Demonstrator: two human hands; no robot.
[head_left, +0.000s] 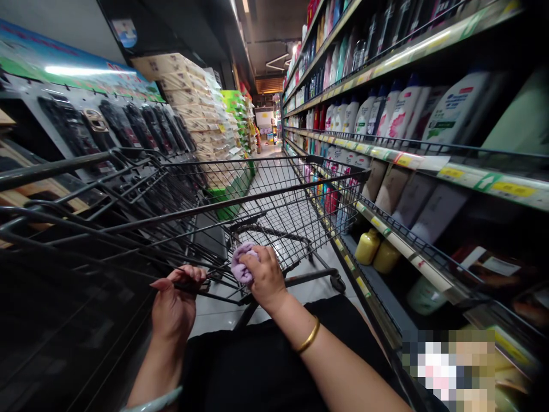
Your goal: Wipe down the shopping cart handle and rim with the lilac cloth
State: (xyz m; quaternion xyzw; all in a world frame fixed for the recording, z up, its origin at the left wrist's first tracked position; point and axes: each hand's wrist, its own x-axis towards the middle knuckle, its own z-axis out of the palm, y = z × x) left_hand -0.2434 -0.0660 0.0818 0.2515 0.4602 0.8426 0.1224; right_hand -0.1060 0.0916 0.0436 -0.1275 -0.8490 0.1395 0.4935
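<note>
A crumpled light purple cloth [242, 263] is bunched in my right hand [266, 277]. My right fingers press it against the near wire side of a dark shopping cart [274, 200]. To the left, my left hand [178, 297] is closed, its fingers curled around a thin dark wire of the cart at the lower edge, with the thumb sticking out. The cart stands across the aisle in front of me, and floor tiles show through its wire mesh. Part of the cart's lower frame is hidden behind my hands.
On the right runs a long shelf [429, 154] of shampoo bottles and other toiletries. Packaged goods [189, 103] are stacked high at the left, near hanging packs [128, 123] on a display. A caster wheel [337, 284] rests on the tiled floor. Further carts crowd the left side.
</note>
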